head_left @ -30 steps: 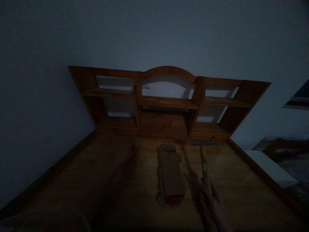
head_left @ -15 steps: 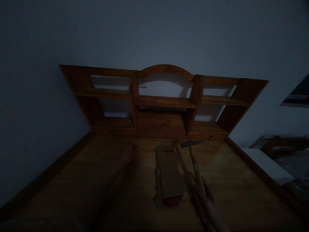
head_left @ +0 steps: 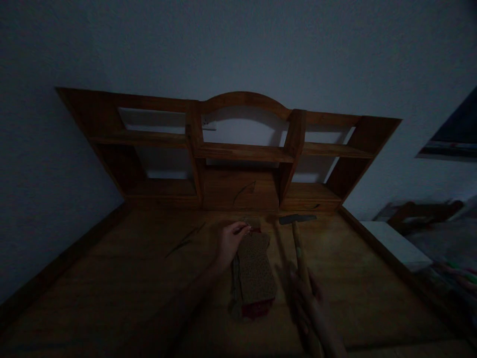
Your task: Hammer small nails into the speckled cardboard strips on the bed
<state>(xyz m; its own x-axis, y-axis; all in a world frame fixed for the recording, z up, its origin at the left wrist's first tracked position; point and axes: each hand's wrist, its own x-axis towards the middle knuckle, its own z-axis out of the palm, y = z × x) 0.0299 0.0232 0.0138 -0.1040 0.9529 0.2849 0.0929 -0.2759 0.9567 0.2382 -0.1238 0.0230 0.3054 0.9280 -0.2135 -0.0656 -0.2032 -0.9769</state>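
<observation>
The scene is very dark. My right hand (head_left: pixel 307 301) grips the wooden handle of a hammer (head_left: pixel 298 238), whose metal head points away from me above the wooden surface (head_left: pixel 130 278). My left hand (head_left: pixel 230 240) reaches forward with its fingers pinched together at the far end of a stack of brown speckled sheets (head_left: pixel 255 271), which look like sandpaper. The stack lies flat between my two hands, with a red edge at its near end.
A wooden shelf unit (head_left: pixel 238 151) with an arched middle and several open compartments stands against the pale wall at the back of the surface. A raised wooden rim (head_left: pixel 55 271) runs along the left side. A white slab (head_left: pixel 397 243) and dim furniture lie to the right.
My left hand has moved right from the bare surface to the far end of the sheet stack. The hammer head has swung left and stayed raised. The view has shifted a little.
</observation>
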